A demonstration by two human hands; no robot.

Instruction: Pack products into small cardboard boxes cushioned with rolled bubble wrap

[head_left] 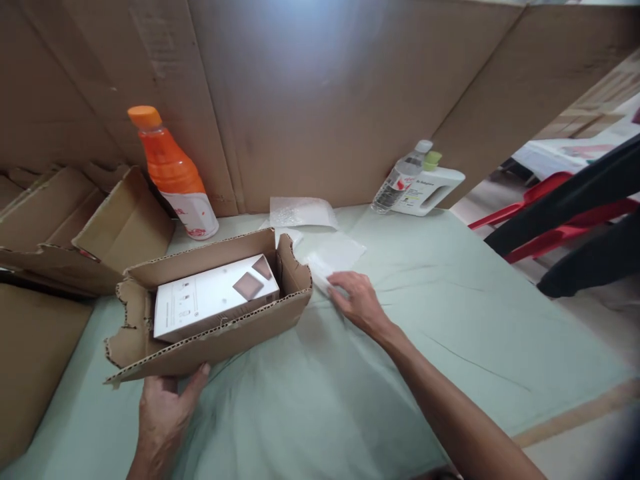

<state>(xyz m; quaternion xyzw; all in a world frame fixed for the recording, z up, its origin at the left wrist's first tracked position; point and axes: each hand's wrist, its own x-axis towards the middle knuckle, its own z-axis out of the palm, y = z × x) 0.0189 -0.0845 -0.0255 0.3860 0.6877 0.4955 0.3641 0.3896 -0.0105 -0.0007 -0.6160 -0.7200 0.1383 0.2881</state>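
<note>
An open cardboard box point(240, 333) with rough-cut edges stands slightly tilted on the cloth. Inside it lies a white carton point(200, 297) printed with brown squares and small drawings. My left hand point(167, 407) grips the box at its near left bottom edge, thumb on the outside and the other fingers hidden beneath. To the right of the box, my right hand point(357, 300) pinches a translucent bubble wrap piece point(320, 272) between thumb and fingers. Another bubble wrap sheet point(303, 213) and a thin pale sheet point(343, 251) lie just behind.
A green cloth point(440, 320) covers the table. An orange-capped bottle point(177, 177) leans at the back left, beside cut cardboard boxes point(105, 227). Toward the back right stand a clear bottle point(397, 183) and a white jug point(433, 190). Cardboard panels point(320, 100) rise behind.
</note>
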